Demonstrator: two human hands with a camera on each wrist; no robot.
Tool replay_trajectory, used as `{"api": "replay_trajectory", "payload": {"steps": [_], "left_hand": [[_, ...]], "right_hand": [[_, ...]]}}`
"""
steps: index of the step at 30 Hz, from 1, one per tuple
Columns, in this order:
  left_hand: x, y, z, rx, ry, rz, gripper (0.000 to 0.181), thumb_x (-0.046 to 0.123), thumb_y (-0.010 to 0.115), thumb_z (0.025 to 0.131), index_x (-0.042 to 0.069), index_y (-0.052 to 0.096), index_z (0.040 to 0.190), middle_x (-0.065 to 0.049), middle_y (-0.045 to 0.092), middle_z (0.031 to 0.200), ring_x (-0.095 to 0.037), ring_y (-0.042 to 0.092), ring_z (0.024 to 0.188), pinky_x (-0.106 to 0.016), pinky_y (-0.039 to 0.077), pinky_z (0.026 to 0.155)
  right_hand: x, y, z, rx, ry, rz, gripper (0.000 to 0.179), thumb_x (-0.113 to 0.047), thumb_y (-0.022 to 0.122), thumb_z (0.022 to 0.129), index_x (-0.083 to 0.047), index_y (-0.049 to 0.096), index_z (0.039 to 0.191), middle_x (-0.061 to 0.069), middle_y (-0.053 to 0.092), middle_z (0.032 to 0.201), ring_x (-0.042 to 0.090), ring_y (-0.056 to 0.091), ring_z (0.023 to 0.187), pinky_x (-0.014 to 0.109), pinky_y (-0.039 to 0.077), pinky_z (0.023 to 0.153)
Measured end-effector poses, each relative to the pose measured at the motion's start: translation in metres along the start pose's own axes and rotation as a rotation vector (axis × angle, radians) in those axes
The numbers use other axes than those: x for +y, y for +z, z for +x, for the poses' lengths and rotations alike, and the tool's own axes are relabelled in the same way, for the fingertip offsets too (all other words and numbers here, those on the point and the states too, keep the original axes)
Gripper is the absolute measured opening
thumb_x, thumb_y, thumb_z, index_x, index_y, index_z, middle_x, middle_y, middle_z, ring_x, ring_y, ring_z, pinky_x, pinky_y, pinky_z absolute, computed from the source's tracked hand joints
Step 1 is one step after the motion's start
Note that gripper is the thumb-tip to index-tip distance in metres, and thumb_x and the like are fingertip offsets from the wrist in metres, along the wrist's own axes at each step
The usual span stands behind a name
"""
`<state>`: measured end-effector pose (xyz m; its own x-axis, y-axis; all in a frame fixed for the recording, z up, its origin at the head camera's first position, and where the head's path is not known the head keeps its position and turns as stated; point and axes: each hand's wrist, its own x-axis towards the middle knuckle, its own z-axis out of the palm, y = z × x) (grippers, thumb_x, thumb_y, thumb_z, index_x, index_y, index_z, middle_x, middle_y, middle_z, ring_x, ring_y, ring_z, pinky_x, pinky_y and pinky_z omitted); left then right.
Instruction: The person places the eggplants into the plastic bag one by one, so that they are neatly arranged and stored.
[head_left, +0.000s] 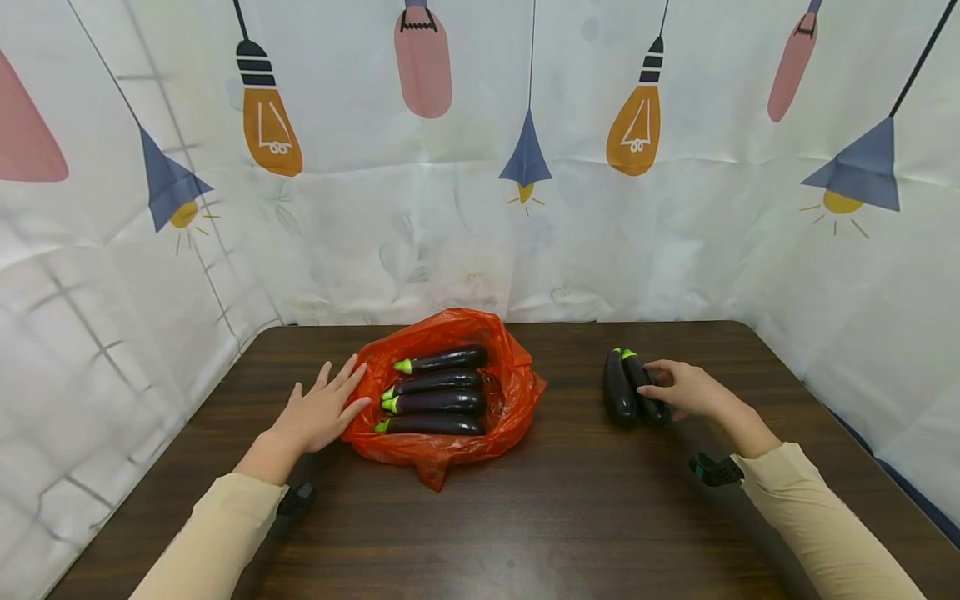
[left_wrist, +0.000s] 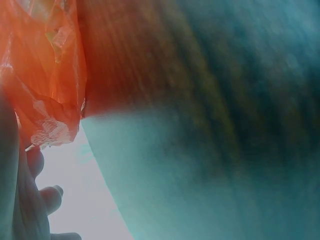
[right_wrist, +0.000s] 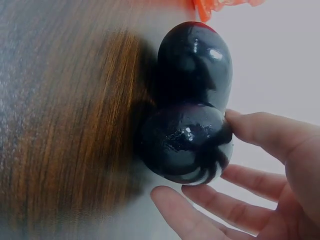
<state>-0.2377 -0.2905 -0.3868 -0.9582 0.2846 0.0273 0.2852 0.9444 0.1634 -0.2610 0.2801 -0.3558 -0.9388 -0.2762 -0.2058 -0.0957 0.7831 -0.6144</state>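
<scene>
A red plastic bag (head_left: pixel 517 408) lies with its mouth spread wide, and several dark eggplants (head_left: pixel 442 402) with green stem ends rest in it side by side. My left hand (head_left: pixel 318 417), fingers spread, touches the bag's left edge; the left wrist view shows the bag's film (left_wrist: pixel 50 75) beside the fingers. To the right, two more eggplants lie together on the table. My right hand (head_left: pixel 686 390) holds the nearer one (right_wrist: pixel 185 142), thumb on its upper side and fingers along its outer side. The other eggplant (head_left: pixel 618 390) lies against it on the left.
The dark wooden table (head_left: pixel 525 533) spans the space below both arms. Behind it hangs a white cloth (head_left: pixel 465 233) printed with lamps and bulbs. Bag and loose eggplants stand apart, with bare wood between them.
</scene>
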Motion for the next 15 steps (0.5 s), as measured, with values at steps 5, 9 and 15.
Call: {"api": "replay_trajectory", "payload": {"steps": [5, 9, 15], "left_hand": [[0.0009, -0.0015, -0.0002, 0.000, -0.003, -0.003, 0.073, 0.050, 0.046, 0.107, 0.005, 0.029, 0.162, -0.021, 0.018, 0.168, -0.054, 0.017, 0.149, -0.082, 0.014, 0.107], [0.0013, -0.0022, -0.0004, -0.004, -0.005, -0.001, 0.072, 0.050, 0.046, 0.107, 0.005, 0.029, 0.162, -0.021, 0.018, 0.168, -0.054, 0.017, 0.149, -0.082, 0.014, 0.107], [0.0020, -0.0034, -0.0010, -0.004, -0.002, -0.006, 0.072, 0.048, 0.047, 0.107, 0.005, 0.029, 0.162, -0.021, 0.019, 0.168, -0.054, 0.017, 0.149, -0.082, 0.014, 0.107]], "right_hand": [[-0.0017, -0.0006, 0.0002, -0.005, 0.004, 0.000, 0.071, -0.030, 0.065, 0.103, 0.014, 0.036, 0.149, 0.045, 0.047, 0.136, 0.029, 0.072, 0.075, 0.041, 0.061, 0.065], [-0.0016, -0.0008, 0.0008, -0.009, 0.007, 0.005, 0.070, -0.029, 0.065, 0.103, 0.014, 0.036, 0.149, 0.045, 0.047, 0.136, 0.030, 0.072, 0.078, 0.041, 0.062, 0.065], [-0.0013, -0.0022, -0.0003, -0.012, 0.010, 0.011, 0.070, -0.029, 0.064, 0.103, 0.014, 0.035, 0.150, 0.045, 0.046, 0.136, 0.030, 0.073, 0.076, 0.041, 0.062, 0.065]]}}
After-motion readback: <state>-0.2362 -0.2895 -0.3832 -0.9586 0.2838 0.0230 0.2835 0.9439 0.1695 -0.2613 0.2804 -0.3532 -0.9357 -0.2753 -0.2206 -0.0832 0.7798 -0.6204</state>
